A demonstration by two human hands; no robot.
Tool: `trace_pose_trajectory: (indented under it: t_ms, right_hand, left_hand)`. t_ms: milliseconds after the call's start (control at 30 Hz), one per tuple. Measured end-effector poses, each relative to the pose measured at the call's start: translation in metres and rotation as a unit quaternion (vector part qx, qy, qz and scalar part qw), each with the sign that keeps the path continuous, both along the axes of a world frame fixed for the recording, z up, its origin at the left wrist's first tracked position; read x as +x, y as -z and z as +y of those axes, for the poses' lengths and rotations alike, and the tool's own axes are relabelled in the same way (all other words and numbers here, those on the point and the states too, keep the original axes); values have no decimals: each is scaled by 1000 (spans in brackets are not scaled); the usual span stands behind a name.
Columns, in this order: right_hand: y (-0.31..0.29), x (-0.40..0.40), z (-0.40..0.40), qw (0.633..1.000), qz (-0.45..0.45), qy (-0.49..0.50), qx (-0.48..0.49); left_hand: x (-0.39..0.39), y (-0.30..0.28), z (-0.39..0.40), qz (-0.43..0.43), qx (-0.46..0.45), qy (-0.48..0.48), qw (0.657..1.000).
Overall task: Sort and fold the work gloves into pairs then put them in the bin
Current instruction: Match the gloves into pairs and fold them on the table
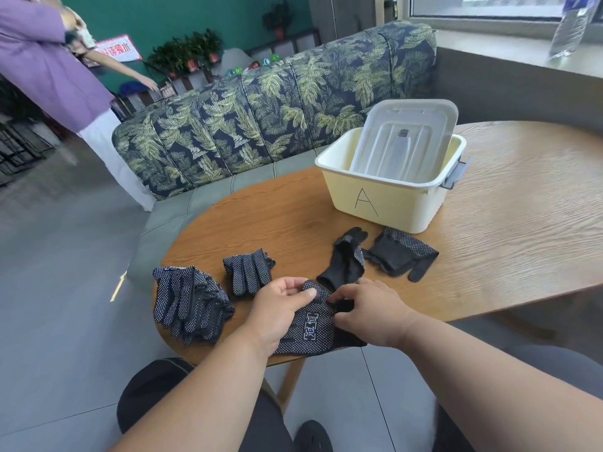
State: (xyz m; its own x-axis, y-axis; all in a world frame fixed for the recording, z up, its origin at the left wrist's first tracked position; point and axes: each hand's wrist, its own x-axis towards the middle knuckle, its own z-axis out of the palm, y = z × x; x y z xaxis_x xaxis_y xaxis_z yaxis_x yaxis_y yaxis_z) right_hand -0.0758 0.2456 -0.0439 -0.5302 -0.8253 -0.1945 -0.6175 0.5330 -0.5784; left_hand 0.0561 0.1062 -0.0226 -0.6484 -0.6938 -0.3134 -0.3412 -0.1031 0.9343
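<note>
Black dotted cloth fills both hands: a glove point(315, 324) with a white printed label lies at the near edge of the table point(489, 243), hanging slightly over it. The left hand point(277, 311) pinches the far end of that glove between thumb and curled fingers, and the right hand point(368, 308) grips its right side, fingers curled into the fabric. At the left edge lies a heap of gloves point(187, 305), dotted sides up. Just beyond the left hand sits a smaller folded bundle point(249, 272). Past the right hand a crumpled glove point(347, 259) lies beside another crumpled glove point(401, 252), both near the pale yellow bin point(385, 200), marked "A", toward the far edge. A white lid point(404, 138) stands tilted inside the bin.
</note>
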Motion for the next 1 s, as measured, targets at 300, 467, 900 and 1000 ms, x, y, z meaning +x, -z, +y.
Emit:
trace_pose_trajectory:
  t_ms: [300, 467, 900, 1000]
  right_hand:
    - [6, -4, -5, 997, -45, 41, -38]
    - [11, -3, -8, 997, -32, 56, -44]
    - [5, 7, -2, 996, 39, 58, -62]
    - [7, 9, -3, 995, 47, 30, -83]
  left_hand:
    - [15, 13, 5, -78, -131, 140, 978]
    - [14, 19, 7, -79, -161, 122, 976]
    - [44, 12, 8, -142, -363, 44, 920]
    - [69, 1, -2, -241, -418, 47, 875]
